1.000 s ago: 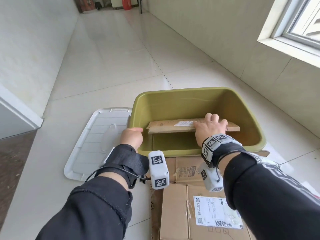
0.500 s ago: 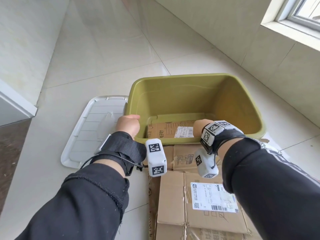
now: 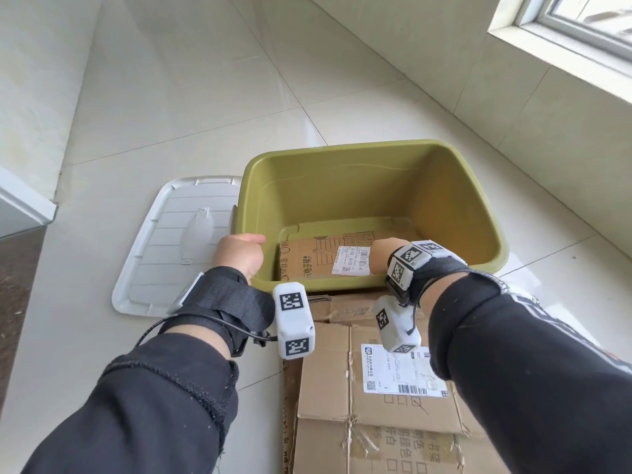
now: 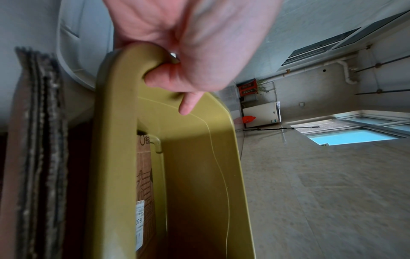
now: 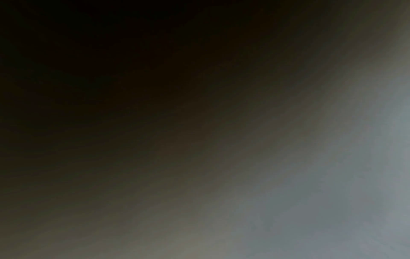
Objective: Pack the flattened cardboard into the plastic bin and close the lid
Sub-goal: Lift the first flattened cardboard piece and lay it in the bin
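Currently mid-packing: one flattened cardboard sheet (image 3: 318, 258) flat on floor of olive plastic bin (image 3: 376, 186), near wall side. Left hand (image 3: 239, 256) curled over bin's near-left rim corner, steadying. Right hand (image 3: 379, 256) down inside bin at sheet's right end; fingers hidden, right wrist view dark, so grip cannot be told. Remaining flattened boxes (image 3: 369, 405) stacked on tile just in front of bin. White lid (image 3: 178, 248) lying beside bin, left. Next, by judgement: withdraw right hand, fetch top box from stack, lay flat. Lid last.
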`<state>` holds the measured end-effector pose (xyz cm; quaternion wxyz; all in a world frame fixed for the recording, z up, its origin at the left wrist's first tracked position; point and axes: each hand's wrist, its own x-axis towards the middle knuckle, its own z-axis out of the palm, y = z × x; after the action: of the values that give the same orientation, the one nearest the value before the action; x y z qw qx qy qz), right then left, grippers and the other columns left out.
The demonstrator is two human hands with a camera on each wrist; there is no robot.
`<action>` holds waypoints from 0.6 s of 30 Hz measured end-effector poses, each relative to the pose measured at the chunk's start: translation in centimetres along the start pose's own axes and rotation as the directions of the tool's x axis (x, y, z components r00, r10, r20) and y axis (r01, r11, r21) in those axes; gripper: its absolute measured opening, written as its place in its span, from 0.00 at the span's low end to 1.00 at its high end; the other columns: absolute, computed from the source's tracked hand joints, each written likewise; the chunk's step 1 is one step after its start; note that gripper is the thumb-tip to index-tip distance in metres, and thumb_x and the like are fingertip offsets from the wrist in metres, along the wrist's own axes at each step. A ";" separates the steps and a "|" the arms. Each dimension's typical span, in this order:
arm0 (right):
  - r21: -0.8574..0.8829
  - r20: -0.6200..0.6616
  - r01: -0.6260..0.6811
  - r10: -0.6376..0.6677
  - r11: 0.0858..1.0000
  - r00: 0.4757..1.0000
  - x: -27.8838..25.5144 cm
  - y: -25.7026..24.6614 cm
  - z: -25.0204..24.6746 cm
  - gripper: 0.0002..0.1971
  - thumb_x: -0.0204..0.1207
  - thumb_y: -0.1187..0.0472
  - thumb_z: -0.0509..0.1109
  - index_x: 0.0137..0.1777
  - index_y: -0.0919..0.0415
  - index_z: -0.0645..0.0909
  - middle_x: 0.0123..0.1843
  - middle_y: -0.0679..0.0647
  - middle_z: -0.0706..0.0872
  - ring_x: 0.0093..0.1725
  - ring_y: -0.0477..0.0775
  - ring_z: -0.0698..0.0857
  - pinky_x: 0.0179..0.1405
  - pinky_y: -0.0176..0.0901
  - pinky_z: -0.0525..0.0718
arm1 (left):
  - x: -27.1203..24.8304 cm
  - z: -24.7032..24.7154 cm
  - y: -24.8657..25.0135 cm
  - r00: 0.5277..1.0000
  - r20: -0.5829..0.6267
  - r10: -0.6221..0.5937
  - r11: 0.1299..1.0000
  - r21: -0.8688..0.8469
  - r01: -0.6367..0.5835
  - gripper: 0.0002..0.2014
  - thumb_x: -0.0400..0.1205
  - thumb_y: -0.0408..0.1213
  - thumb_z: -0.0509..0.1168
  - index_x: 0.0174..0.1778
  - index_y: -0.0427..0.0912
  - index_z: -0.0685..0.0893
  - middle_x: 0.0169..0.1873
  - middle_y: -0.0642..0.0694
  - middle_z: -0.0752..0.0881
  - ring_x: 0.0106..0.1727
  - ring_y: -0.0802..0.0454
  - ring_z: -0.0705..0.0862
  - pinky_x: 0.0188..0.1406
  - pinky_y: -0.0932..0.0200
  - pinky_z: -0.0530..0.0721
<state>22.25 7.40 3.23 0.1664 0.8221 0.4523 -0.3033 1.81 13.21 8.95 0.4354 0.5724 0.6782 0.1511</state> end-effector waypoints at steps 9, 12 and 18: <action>0.235 -0.257 -0.010 0.072 0.972 0.964 -6.2 1.5 0.0 0.09 0.74 0.69 0.58 0.36 0.64 0.77 0.31 0.55 0.77 0.28 0.54 0.76 0.36 0.45 0.78 | -2.7 -0.1 -1.1 0.998 0.060 0.033 0.998 0.054 -0.036 0.30 0.78 0.14 0.49 0.68 0.43 0.83 0.75 0.42 0.76 0.70 0.43 0.78 0.54 0.59 0.75; 0.305 -0.363 0.026 0.091 0.952 0.927 -7.9 2.5 -0.4 0.10 0.74 0.66 0.59 0.45 0.63 0.83 0.39 0.58 0.84 0.33 0.58 0.80 0.35 0.44 0.76 | -3.5 -0.3 -1.5 0.998 0.035 0.046 0.999 0.023 -0.046 0.28 0.77 0.16 0.54 0.66 0.44 0.84 0.73 0.43 0.78 0.63 0.45 0.81 0.50 0.59 0.75; 0.480 -0.492 0.035 0.237 0.876 0.838 -11.9 4.8 -0.5 0.14 0.77 0.63 0.57 0.54 0.60 0.83 0.44 0.57 0.80 0.42 0.62 0.78 0.42 0.45 0.75 | -4.4 0.0 -2.1 0.992 -0.126 0.012 0.993 -0.115 -0.026 0.19 0.77 0.23 0.59 0.62 0.33 0.84 0.65 0.37 0.84 0.65 0.39 0.82 0.58 0.55 0.80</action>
<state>21.64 -2.55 11.29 -0.1551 0.9121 0.3476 -0.1520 0.27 8.59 9.31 0.4231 0.5418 0.6888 0.2303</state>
